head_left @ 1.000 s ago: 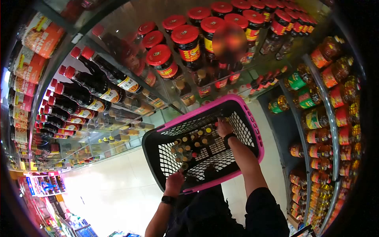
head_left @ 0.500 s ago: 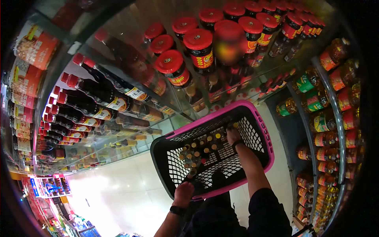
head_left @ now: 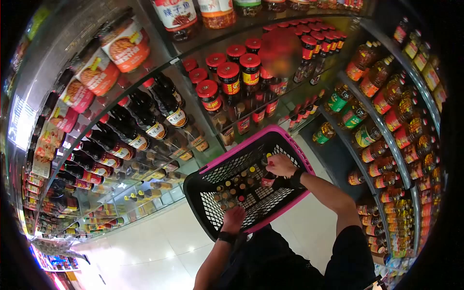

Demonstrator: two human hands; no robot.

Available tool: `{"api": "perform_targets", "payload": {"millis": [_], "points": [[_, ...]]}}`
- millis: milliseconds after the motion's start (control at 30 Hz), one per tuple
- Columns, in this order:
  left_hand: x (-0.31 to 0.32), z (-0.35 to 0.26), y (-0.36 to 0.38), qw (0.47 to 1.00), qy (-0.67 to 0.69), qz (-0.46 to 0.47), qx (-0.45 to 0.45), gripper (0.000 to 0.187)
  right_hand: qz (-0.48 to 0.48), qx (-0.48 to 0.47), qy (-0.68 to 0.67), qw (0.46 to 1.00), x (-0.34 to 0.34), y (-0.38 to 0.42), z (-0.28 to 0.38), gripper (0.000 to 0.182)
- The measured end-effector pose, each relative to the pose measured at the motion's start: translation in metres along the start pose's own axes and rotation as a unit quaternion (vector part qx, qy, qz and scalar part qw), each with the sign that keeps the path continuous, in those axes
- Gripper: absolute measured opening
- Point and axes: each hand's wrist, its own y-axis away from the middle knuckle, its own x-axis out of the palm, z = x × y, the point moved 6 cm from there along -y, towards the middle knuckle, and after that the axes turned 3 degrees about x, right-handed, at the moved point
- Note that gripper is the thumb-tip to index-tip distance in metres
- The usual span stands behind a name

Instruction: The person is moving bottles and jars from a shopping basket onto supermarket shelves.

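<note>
A black basket with a pink rim [head_left: 302, 153] and lattice sides holds several small bottles [head_left: 231, 189] with pale, yellow and red caps, standing close together toward its left side. My right hand [head_left: 282, 166] is inside the basket's right part, its fingers closed round the top of a bottle [head_left: 267, 181] with a reddish label. At the basket's near left side is my left hand [head_left: 234, 220], beside the nearest bottles; its fingers look curled, and what they hold is hidden. Both wrists carry dark bands.
Glass shelves [head_left: 193, 46] ahead carry red-lidded jars [head_left: 228, 77] and dark sauce bottles [head_left: 154, 128]. On the right, curved shelves hold oil bottles [head_left: 372, 145]. Pale floor tiles [head_left: 159, 241] lie below the basket.
The view has shifted, showing more of the upper shelves. My right hand has moved left within the basket, and a red-labelled bottle now shows beneath it. The left hand sits further over the bottles.
</note>
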Motion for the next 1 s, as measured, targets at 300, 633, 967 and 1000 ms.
{"api": "perform_targets", "payload": {"millis": [300, 633, 967, 1000], "points": [[0.02, -0.006, 0.012, 0.97, -0.066, 0.233, -0.018, 0.049, 0.095, 0.063, -0.376, 0.92, -0.053, 0.004, 0.101, 0.017], [0.026, -0.019, 0.072, 0.961, 0.158, 0.212, -0.084, 0.049, 0.149, 0.247, -0.542, 0.789, -0.012, -0.008, 0.113, 0.019], [0.015, -0.017, 0.098, 0.964, 0.169, 0.188, -0.087, 0.047, 0.18, 0.225, -0.533, 0.795, -0.003, 0.017, 0.145, 0.019], [0.015, -0.018, 0.101, 0.963, 0.162, 0.195, -0.087, 0.047, 0.142, 0.228, -0.559, 0.785, 0.005, 0.017, 0.142, 0.017]]}}
